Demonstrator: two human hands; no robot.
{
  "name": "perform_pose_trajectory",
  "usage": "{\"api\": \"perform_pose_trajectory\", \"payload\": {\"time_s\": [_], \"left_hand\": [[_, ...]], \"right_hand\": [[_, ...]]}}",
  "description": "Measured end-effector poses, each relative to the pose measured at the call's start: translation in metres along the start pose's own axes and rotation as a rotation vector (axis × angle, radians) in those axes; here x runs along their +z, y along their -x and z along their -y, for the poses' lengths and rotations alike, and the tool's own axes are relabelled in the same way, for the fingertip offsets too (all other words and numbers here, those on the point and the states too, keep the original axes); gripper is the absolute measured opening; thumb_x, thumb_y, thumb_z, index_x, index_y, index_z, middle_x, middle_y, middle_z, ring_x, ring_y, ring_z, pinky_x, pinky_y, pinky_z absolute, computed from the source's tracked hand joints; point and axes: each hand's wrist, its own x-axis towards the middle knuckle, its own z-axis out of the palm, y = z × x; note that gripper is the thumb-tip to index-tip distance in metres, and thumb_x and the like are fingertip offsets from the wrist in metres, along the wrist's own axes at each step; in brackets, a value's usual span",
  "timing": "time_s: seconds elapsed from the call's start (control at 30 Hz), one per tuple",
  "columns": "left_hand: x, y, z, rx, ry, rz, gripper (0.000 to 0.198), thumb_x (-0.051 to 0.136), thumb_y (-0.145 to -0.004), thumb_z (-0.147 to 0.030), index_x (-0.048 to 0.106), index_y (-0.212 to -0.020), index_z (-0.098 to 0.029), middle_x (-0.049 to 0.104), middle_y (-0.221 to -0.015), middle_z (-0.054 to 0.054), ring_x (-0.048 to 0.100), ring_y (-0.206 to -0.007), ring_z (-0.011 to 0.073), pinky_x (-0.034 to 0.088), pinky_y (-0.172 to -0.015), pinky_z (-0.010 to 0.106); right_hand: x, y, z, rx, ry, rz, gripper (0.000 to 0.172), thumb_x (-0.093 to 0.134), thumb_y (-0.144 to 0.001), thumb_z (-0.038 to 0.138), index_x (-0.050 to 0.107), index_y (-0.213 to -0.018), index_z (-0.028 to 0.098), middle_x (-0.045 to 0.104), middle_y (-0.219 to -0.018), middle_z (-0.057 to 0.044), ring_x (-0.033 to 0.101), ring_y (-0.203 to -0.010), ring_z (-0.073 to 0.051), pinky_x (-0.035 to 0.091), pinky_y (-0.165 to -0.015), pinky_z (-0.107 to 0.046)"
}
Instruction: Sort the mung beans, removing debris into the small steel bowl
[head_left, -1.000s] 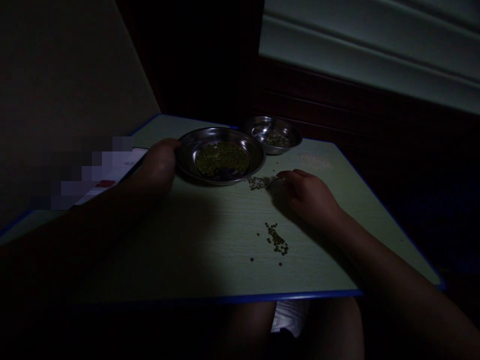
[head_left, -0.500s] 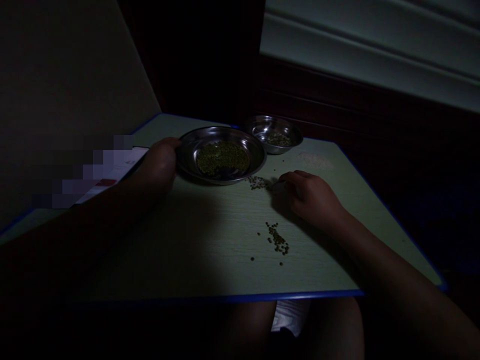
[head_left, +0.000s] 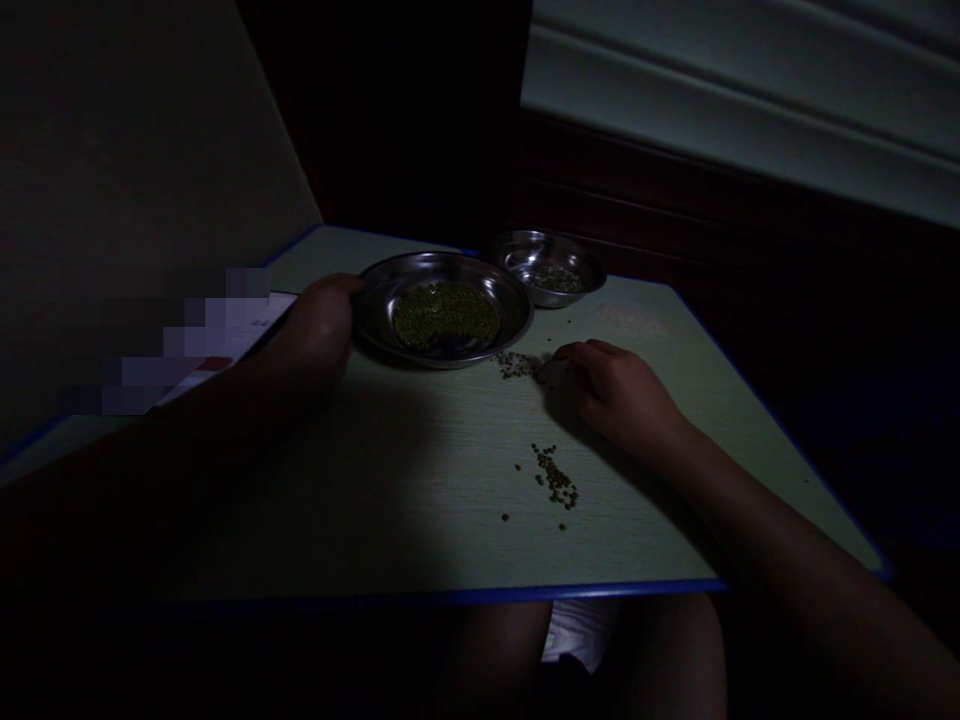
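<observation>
A metal bowl with green beans inside stands on the table. My left hand grips its left rim. Right of the bowl, my right hand is closed just above the tabletop; something small and thin shows at its fingertips, too dim to make out. Beside those fingertips lies a small mixed pile of beans and pale grains, close to the bowl's right front edge. Nearer the front, a loose cluster of dark beans lies on the table.
The pale green table has a blue edge. Behind, a second metal bowl holds mixed grains. Pale grains are spread at the back right. Printed paper lies at the left. My knees show below the front edge.
My right hand has shifted very slightly at the fingertips, beside the mixed pile. My left hand and both bowls keep their places.
</observation>
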Motion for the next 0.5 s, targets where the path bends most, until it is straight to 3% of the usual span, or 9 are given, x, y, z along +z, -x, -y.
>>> {"api": "perform_pose_trajectory", "payload": {"time_s": [0.2,0.5], "left_hand": [[0.0025,0.0098,-0.0087,-0.036,0.023,0.01,0.011,0.049,-0.066,-0.017,0.059,-0.068,-0.015,0.055,-0.063,0.005,0.051,-0.057,0.0162,0.04,-0.051,0.026],[0.0009,0.0041,-0.0054,-0.007,-0.012,-0.004,0.011,0.048,-0.071,-0.021,0.056,-0.067,-0.015,0.056,-0.068,0.006,0.052,-0.059,0.0164,0.04,-0.051,0.027]], "right_hand": [[0.0016,-0.0013,-0.0014,-0.011,-0.022,-0.011,0.035,0.047,-0.083,0.015,0.063,-0.114,0.013,0.068,-0.103,-0.013,0.063,-0.086,-0.022,0.044,-0.075,-0.029],[0.0005,0.0003,0.0001,-0.021,-0.039,-0.004,0.034,0.046,-0.083,0.015,0.065,-0.112,0.013,0.068,-0.1,-0.012,0.063,-0.086,-0.021,0.044,-0.076,-0.029]]}}
